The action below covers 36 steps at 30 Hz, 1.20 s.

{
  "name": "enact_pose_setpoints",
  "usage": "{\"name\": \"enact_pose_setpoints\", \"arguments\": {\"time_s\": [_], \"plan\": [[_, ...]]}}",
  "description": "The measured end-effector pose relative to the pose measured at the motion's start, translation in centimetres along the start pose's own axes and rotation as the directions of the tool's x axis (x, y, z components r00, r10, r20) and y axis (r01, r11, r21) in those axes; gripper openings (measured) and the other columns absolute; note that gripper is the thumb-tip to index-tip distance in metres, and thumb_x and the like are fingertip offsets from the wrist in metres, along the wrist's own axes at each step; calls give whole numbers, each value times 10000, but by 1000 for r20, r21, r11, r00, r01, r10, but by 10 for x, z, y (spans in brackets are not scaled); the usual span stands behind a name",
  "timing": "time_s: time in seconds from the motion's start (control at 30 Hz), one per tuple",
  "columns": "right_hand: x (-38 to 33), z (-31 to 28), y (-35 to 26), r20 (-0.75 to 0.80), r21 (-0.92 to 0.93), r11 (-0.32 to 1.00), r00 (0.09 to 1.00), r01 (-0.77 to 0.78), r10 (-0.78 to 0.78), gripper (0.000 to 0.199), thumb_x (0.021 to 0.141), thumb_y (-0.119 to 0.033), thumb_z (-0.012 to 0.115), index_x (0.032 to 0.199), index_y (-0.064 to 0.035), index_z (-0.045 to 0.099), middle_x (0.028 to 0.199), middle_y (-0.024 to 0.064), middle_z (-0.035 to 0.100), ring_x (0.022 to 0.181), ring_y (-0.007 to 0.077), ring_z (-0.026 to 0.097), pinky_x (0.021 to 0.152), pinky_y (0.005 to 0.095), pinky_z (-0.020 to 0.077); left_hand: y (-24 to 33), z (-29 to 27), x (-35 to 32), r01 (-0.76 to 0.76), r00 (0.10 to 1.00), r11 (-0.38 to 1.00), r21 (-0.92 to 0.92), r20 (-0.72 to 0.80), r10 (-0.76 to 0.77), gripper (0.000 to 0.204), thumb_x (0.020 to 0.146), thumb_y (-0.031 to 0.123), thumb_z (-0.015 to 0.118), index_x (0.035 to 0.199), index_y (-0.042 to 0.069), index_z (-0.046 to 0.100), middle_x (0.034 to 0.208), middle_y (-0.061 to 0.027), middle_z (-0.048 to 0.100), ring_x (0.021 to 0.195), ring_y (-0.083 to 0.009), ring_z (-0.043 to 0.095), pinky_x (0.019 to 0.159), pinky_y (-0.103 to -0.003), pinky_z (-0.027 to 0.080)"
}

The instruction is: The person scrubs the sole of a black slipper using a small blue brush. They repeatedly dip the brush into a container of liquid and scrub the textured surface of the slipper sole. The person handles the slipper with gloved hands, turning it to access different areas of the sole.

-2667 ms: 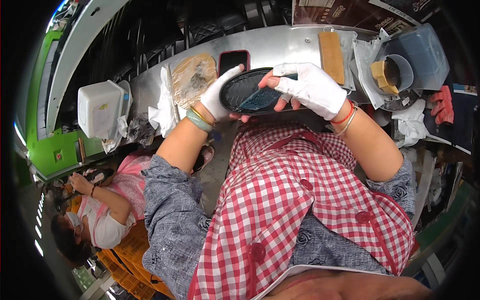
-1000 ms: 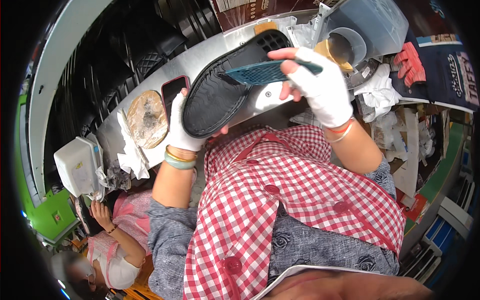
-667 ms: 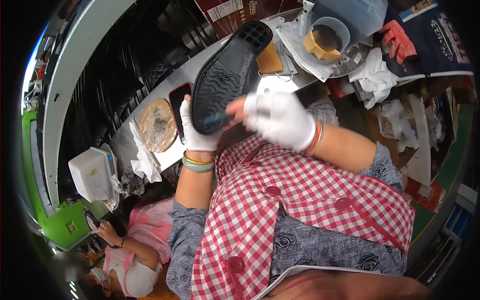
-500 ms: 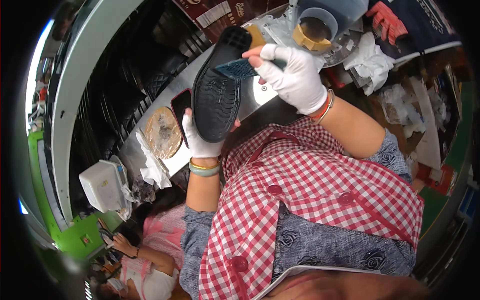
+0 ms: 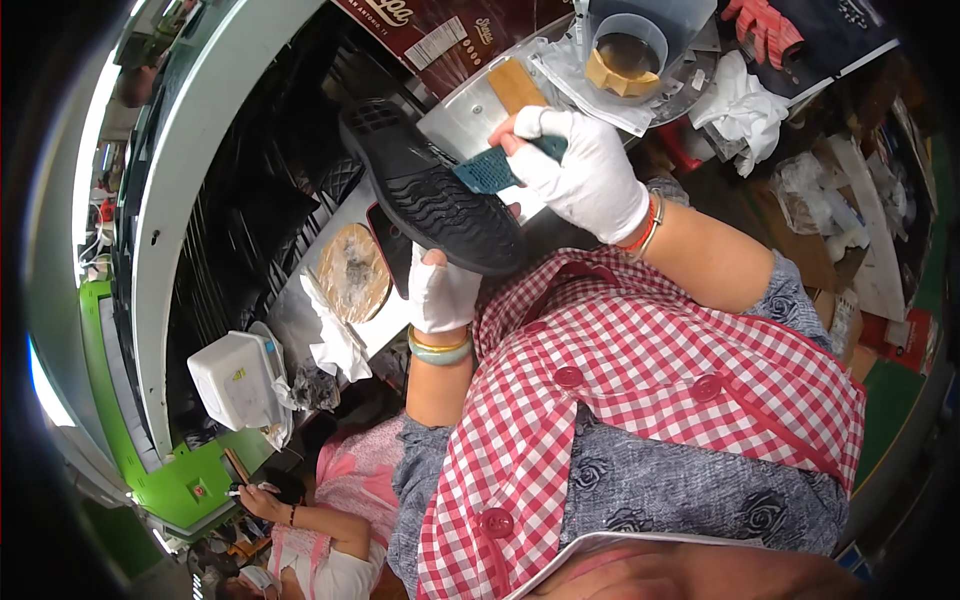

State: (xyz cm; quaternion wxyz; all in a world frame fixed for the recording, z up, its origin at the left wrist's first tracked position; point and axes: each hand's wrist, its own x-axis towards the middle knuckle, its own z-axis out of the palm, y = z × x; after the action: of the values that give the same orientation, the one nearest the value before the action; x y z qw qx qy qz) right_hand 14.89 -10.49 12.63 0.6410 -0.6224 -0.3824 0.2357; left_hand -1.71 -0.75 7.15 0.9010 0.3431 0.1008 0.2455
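Note:
A black shoe sole (image 5: 435,190), tread side facing me, is tilted over the bench with its far end toward the upper left. My left hand (image 5: 443,292), in a white fingerless-tipped glove, grips it near its lower end, thumb at the edge and the other fingers mostly hidden behind. A teal strip with a textured, grid-like face (image 5: 488,172) is pinched in my gloved right hand (image 5: 585,170). The strip's tip meets or overlaps the sole's right edge; whether it touches I cannot tell.
On the metal bench lie a film-wrapped round disc (image 5: 354,272), a red-edged phone (image 5: 388,240) and crumpled white tissue (image 5: 340,350). Past my right hand stands a cup of dark liquid (image 5: 628,58). A white container (image 5: 232,378) is left; a co-worker (image 5: 330,520) sits lower left.
The sole has swung from nearly upright to a leftward slant, its far end lower and its near end further right. The teal strip now points lower, along the sole's right edge.

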Motion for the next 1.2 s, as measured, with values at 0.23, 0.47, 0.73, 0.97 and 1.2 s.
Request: {"name": "enact_pose_setpoints", "arguments": {"time_s": [0.23,0.47,0.73,0.97,1.2], "plan": [[-9,-32,-20,-105,242,970,992,-36,63,186,937,-188,530,930,-52,657,755,17,627,602,52,566,523,164,406,-5,4,-5,-375,904,737,563,47,425,953,747,154,770,1458,98,138,1382,-115,415,1235,-292,444,1017,-473,406],[4,-20,-22,-155,474,869,957,-144,243,198,931,-196,538,921,-46,667,754,20,639,557,84,598,483,173,379,30,-32,14,-474,548,-337,814,572,611,569,917,423,521,1362,126,326,1400,-137,345,1228,-303,458,985,-458,423],[-8,-10,-26,-52,388,907,979,-161,196,249,955,-249,497,953,-46,640,737,26,640,579,73,581,495,189,386,51,-30,-8,-605,793,469,643,434,429,510,930,422,522,1344,219,305,1324,-217,447,1197,-363,490,1101,-510,276],[-19,-7,-38,-10,361,909,974,-209,228,234,945,-235,523,949,-36,646,733,26,637,574,66,579,488,177,382,60,-11,-14,-363,928,880,305,208,310,902,732,486,752,1420,179,255,1380,-200,400,1255,-298,442,1081,-437,331],[-28,-7,-33,-17,366,911,977,-190,211,222,933,-224,532,960,-40,653,717,19,625,587,69,580,516,186,394,57,-38,-13,-689,711,494,530,365,600,669,853,449,609,1385,156,328,1361,-149,436,1220,-295,473,981,-444,458]]}}
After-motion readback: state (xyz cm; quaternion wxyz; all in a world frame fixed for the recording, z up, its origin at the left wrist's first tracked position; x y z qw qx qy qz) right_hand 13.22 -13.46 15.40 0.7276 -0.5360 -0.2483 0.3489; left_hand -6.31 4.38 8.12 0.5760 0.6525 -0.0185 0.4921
